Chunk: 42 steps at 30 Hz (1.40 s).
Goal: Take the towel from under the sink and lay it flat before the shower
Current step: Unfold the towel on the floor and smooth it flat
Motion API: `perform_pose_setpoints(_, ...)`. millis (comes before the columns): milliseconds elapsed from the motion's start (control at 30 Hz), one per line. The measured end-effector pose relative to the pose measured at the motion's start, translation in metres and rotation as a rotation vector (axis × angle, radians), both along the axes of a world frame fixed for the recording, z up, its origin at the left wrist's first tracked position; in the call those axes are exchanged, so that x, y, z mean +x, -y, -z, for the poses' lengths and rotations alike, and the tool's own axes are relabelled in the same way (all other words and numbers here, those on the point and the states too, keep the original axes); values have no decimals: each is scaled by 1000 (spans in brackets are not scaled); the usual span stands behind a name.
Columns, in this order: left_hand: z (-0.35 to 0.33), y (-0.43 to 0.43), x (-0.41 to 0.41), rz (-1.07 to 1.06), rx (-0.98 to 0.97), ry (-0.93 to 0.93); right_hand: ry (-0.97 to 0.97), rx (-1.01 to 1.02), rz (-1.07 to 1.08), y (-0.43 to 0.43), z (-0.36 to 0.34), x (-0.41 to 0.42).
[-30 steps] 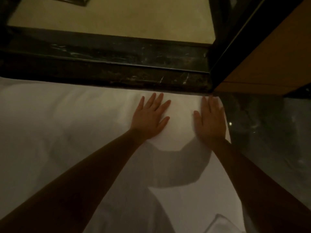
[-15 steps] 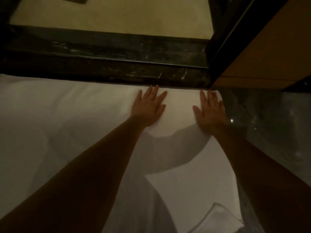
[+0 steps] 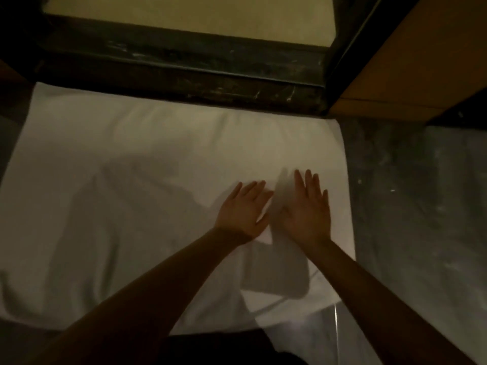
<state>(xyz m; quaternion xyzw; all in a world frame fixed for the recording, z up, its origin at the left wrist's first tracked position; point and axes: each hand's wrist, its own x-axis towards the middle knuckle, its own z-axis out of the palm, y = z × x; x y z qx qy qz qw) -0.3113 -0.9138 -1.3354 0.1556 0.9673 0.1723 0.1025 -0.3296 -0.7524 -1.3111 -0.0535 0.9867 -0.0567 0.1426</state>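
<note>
A white towel (image 3: 131, 159) lies spread on the dark floor, its far edge against the black stone threshold (image 3: 184, 75) of the shower. My left hand (image 3: 243, 209) and my right hand (image 3: 307, 209) rest palm down, side by side, on the right half of the towel, fingers spread and pointing to the shower. Neither holds anything. The towel shows soft creases on its left half and arm shadows near my hands. Its near right corner (image 3: 303, 304) looks slightly lifted or folded.
Beyond the threshold is the pale shower floor (image 3: 189, 14). A dark door frame (image 3: 350, 48) and a wooden panel (image 3: 421, 56) rise at the right. Dark marbled floor (image 3: 416, 206) runs along the towel's right edge.
Both hands have slid back from the towel's far edge toward me and closer together. The view has pulled back, so more of the towel shows.
</note>
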Motion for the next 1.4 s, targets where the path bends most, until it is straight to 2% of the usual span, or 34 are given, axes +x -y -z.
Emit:
perform_pose_setpoints(167, -8, -16, 45, 62, 42, -18, -28, -10, 22, -10, 6, 73)
perform_pose_setpoints(233, -9, -21, 57, 92, 44, -17, 15, 11, 25, -14, 5, 96)
perform_pose_setpoints(467, -4, -37, 86, 176, 6, 12, 80, -40, 127, -31, 3, 142)
perform_pose_setpoints(567, 3, -40, 90, 204, -23, 23, 26, -25, 121, -33, 4, 146)
perform_pose_setpoints(667, 15, -38, 93, 215, -73, -58, -136, 48, 6, -23, 7, 142)
perform_pose_setpoints(733, 22, -39, 99, 232, -106, -113, -154, 111, -18, -22, 0, 140)
perform_pose_setpoints(833, 33, -45, 118, 320, -131, -161, 160, 249, 83, -46, -11, 161)
perform_pose_setpoints(900, 35, -54, 132, 349, -133, -167, 255, 304, 157, -70, -13, 182)
perform_pose_setpoints(967, 35, -67, 141, 335, -141, -141, 217, 256, 221, -85, -13, 197)
perform_pose_setpoints(1100, 34, -78, 147, 274, -124, -127, -168, -38, 129, -75, 2, 195)
perform_pose_setpoints(1200, 36, -72, 146, 143, -55, -220, -133, -225, 17, -49, 23, 180)
perform_pose_setpoints(1300, 38, -70, 149, 118, -64, -247, -34, -163, 43, -48, 39, 178)
perform_pose_setpoints(1400, 39, -74, 151, 124, -89, -209, -50, -30, 97, -71, 46, 188)
